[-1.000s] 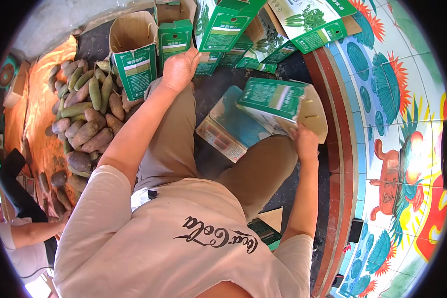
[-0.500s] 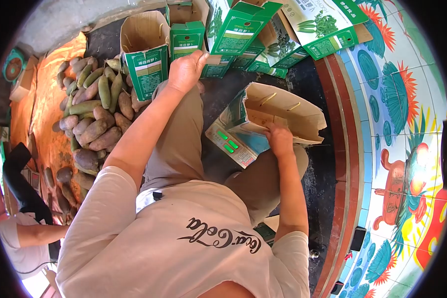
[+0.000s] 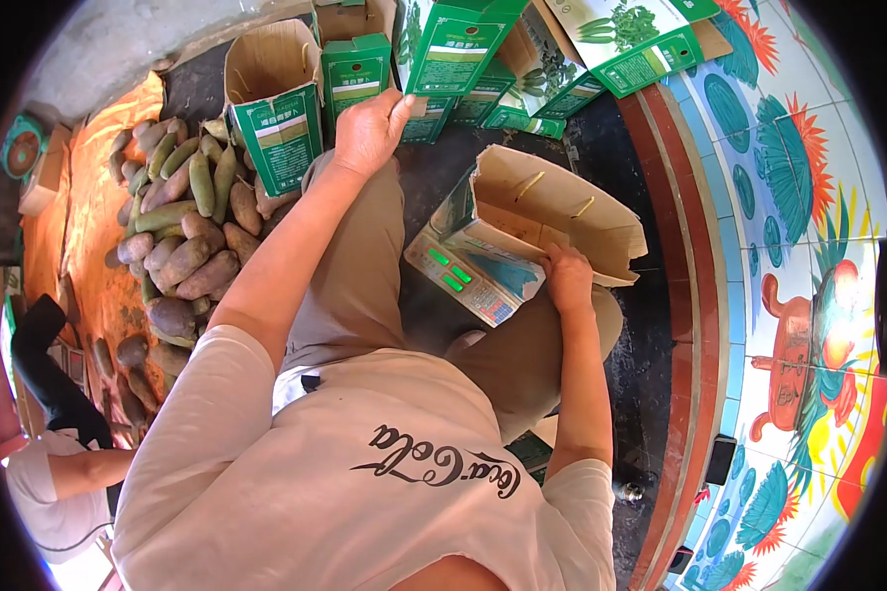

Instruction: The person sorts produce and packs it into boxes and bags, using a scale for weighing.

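My right hand (image 3: 569,279) is closed on the near edge of an open cardboard carton (image 3: 606,231). This carton rests on a digital scale (image 3: 473,295) whose green display is lit; its brown inside and two rope handles show. My left hand (image 3: 370,133) is raised over my knee, fingers curled and thumb pressed in. At its fingertips is a small brown flap by a tall green carton (image 3: 453,44), and the hand seems to pinch it. Left of that hand stands an open green carton (image 3: 286,143).
A heap of brown and green tubers (image 3: 192,246) lies on an orange sheet (image 3: 79,286) to the left. More green cartons (image 3: 562,98) stand at the back. A painted tile wall (image 3: 788,197) with a red ledge (image 3: 695,295) curves along the right. Another person's arm (image 3: 89,468) shows at lower left.
My right hand has shifted a little to the right along the carton's edge, and more of the scale's keypad shows. The view has moved slightly; my left hand keeps nearly the same pose.
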{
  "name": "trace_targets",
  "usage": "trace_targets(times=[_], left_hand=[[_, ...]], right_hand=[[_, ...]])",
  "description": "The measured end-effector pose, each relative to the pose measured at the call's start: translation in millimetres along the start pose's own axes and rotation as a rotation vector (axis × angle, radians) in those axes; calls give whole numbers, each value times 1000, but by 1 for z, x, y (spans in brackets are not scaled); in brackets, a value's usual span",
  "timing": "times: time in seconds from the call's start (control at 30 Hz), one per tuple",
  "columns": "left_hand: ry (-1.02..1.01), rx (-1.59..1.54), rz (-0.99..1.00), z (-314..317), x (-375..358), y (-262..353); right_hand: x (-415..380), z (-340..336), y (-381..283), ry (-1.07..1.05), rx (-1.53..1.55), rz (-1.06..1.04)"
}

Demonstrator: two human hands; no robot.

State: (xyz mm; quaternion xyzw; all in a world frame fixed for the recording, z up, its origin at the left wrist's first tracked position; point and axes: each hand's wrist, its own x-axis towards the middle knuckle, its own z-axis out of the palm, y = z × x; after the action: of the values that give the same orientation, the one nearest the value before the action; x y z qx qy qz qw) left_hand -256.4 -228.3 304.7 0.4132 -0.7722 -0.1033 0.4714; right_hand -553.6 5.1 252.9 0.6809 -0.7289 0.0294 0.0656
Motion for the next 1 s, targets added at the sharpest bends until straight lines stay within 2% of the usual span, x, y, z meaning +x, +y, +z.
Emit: trace_targets(times=[0.2, 0.3, 0.4, 0.43, 0.5, 0.57, 0.67, 0.73, 0.8, 0.87, 0.93, 1.0], left_hand=[[48, -37, 9, 6, 0, 9], [110, -167, -78, 5, -1, 9], [262, -208, -123, -10, -10, -4], [233, -212, -201, -22, -17, -8], [203, -139, -257, -42, -41, -30], [140, 59, -240, -59, -75, -71], [4, 249, -306, -86, -139, -106], [-155, 424, -427, -99, -193, -129], [-394, 408, -603, -115, -254, -155], [-712, 560, -810, -127, -320, -182], [-956, 791, -747, -149, -361, -171], [-1000, 806, -916, -167, -363, -144]], right_hand=[[-4, 2, 0, 35, 74, 7], [-3, 4, -1, 60, 94, 10], [-4, 4, -1, 91, 113, 28], [-5, 3, -1, 114, 126, 33], [-5, -1, -3, 171, 143, 25], [-5, -11, -5, 237, 151, 8], [-6, -16, -1, 305, 179, 51], [-8, -22, 0, 361, 191, 88], [-11, -29, 1, 395, 199, 139], [-15, -31, 4, 443, 204, 172], [-19, -34, 6, 506, 202, 180], [-25, -35, 10, 505, 215, 236]])
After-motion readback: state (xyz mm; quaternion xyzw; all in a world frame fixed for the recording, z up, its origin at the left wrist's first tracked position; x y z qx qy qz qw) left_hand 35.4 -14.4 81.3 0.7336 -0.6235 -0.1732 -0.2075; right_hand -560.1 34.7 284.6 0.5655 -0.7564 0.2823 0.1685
